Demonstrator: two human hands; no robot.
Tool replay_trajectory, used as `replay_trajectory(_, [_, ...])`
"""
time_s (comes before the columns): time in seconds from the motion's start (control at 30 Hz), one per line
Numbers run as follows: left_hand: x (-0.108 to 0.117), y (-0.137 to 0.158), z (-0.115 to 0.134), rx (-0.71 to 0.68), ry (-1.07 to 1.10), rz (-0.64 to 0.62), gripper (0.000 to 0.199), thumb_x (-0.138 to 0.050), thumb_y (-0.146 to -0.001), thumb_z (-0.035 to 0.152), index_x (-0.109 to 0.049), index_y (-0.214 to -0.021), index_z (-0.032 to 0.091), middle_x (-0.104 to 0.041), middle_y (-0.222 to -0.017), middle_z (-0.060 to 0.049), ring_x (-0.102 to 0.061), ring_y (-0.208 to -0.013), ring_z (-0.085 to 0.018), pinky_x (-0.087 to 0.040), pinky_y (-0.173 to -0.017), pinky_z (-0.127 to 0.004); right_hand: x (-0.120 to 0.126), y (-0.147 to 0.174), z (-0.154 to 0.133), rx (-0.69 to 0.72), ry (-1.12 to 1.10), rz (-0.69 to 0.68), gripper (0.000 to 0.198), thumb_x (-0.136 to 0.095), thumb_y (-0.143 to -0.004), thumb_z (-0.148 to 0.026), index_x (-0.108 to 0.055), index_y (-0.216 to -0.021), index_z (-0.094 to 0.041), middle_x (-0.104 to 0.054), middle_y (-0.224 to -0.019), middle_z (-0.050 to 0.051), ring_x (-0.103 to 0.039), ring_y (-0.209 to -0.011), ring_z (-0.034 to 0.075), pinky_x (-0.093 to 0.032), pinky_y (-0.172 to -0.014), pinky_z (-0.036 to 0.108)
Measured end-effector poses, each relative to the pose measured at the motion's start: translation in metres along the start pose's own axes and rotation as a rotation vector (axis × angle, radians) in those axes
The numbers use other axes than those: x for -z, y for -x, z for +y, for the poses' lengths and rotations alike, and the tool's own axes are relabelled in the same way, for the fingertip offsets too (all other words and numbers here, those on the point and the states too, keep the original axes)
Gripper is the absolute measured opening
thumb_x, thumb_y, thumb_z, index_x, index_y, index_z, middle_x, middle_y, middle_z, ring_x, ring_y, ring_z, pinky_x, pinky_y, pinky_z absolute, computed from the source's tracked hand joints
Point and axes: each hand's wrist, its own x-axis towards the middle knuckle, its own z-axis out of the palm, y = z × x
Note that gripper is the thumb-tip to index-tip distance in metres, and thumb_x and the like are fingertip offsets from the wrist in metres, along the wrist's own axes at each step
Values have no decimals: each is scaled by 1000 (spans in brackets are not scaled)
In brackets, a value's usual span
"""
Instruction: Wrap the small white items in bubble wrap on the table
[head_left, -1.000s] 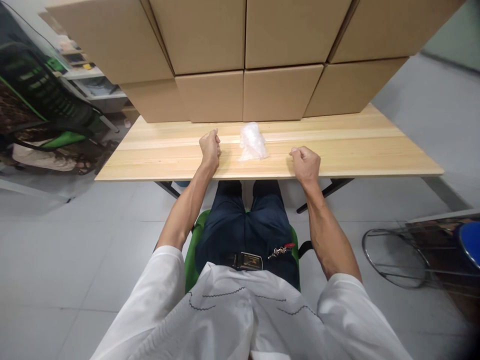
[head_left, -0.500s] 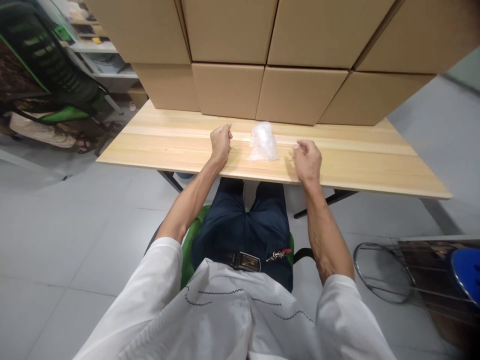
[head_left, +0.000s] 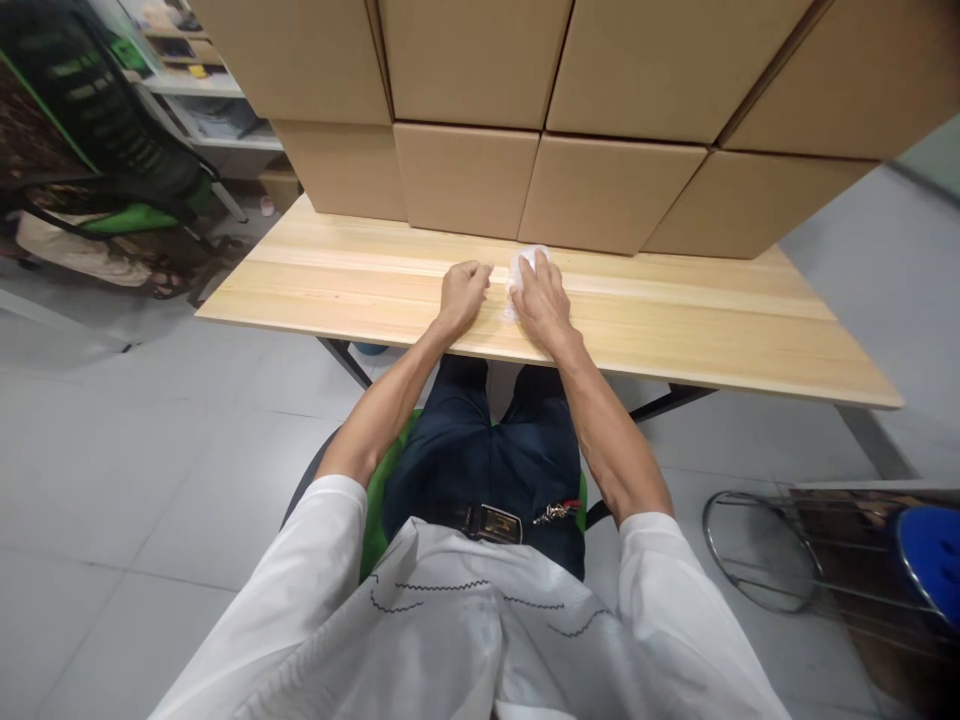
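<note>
A crumpled, whitish see-through piece of bubble wrap (head_left: 518,275) lies on the wooden table, partly covered by my right hand (head_left: 543,300). The fingers of that hand are bent over it and grip it from above and the right side. Just left of the wrap, my left hand (head_left: 465,295) rests low over the table with its fingers curled closed and the thumb side up. The inside of that hand is hidden, so what it holds, if anything, does not show.
Large cardboard boxes (head_left: 465,180) stand stacked along the back of the table (head_left: 337,290). At the left is a black and green chair (head_left: 97,120) with a person's leg by it. A blue stool (head_left: 934,560) lies on its side at the lower right.
My right hand has moved left and come down onto the bubble wrap. My left hand, still closed, has shifted a little to the right, closer to the wrap.
</note>
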Motion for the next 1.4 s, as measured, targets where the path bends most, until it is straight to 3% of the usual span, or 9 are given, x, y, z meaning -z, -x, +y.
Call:
replay_trajectory(0.13, [-1,10,2,-211,-439,-145,60,-75,-120,26,-50,-65,29,-69,-76,-6,-71,-91,-30,-49,-93,-40,1,-3,8,-2,-34,3,85,-44,-130,-56,-38,-207,-21,-27,-218,23,-43,-190,58,-39,-153,86])
replay_trajectory(0.37, [0,13,3,-245,-678,-274,51,-66,-125,36,-64,-75,28,-91,-102,-16,-85,-110,-37,-53,-102,-46,-3,-19,16,-85,-127,49,88,-43,-128,-76,-53,-198,-25,-44,-211,23,-54,-177,62,-49,-143,91])
replay_trajectory(0.47, [1,13,2,-252,-697,-283,50,-65,-125,37,-71,-77,27,-92,-104,-17,-86,-113,-38,-54,-103,-46,-3,-25,12,-101,-116,40,87,-43,-127,-75,-59,-195,-23,-45,-209,25,-54,-175,65,-48,-142,93])
replay_trajectory(0.7, [4,13,2,-279,-712,-264,46,-64,-124,37,-72,-81,27,-91,-100,-14,-83,-103,-33,-51,-95,-42,2,-23,11,-104,-40,-5,86,-52,-121,-41,-49,-202,-13,-35,-215,26,-51,-184,60,-43,-151,84])
replay_trajectory(0.87, [3,12,-1,-275,-736,-207,44,-61,-127,38,-73,-86,27,-90,-97,-12,-81,-97,-32,-49,-90,-42,7,-13,50,-41,-141,149,95,-51,-126,-68,-38,-206,-18,-34,-215,25,-31,-200,50,-38,-158,77])
replay_trajectory(1.0, [-1,9,-7,-296,-750,-182,38,-60,-127,36,-78,-95,26,-91,-101,-13,-83,-102,-34,-51,-93,-43,13,-11,47,-68,-92,349,84,-42,-133,-71,-48,-199,-20,-52,-203,28,-47,-188,53,-44,-153,77])
replay_trajectory(1.17, [-1,7,-12,-298,-754,-184,37,-61,-128,39,-79,-97,27,-91,-101,-13,-85,-105,-36,-55,-95,-44,9,-20,4,-133,5,169,67,-63,-127,-47,-63,-187,-17,-61,-188,32,-61,-169,56,-55,-140,75])
replay_trajectory(1.27, [0,5,-15,-301,-750,-173,38,-59,-128,37,-83,-100,26,-92,-104,-14,-87,-108,-37,-60,-98,-45,7,-22,1,-179,-30,138,66,-61,-118,-31,-70,-181,-14,-63,-184,34,-62,-165,56,-57,-136,77])
replay_trajectory(1.4, [-1,2,-25,-353,-671,-168,36,-59,-125,33,-89,-142,22,-95,-124,-14,-90,-122,-37,-67,-114,-49,12,-20,20,-165,-220,123,81,-67,-101,-24,-71,-181,-14,-71,-179,30,-71,-161,48,-58,-141,69])
